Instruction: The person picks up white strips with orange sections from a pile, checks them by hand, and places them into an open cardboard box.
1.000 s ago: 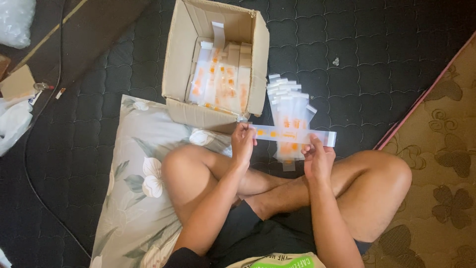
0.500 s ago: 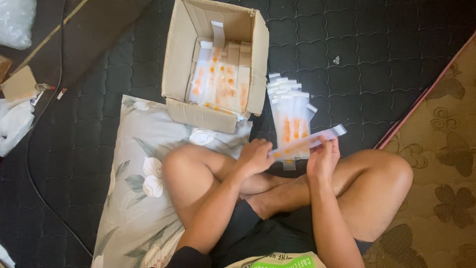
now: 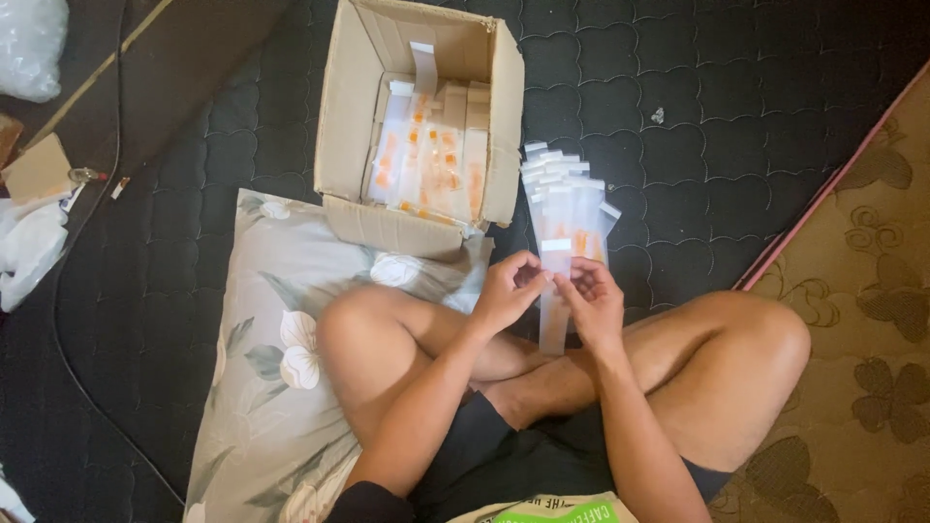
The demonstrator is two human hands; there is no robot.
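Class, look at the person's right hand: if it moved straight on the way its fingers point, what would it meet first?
Probably the left hand: the right hand points at it across the clear packet both pinch, though depth is unclear.

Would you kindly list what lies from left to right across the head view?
White plastic bags → floral pillow → cardboard box → left hand → right hand → patterned brown rug.
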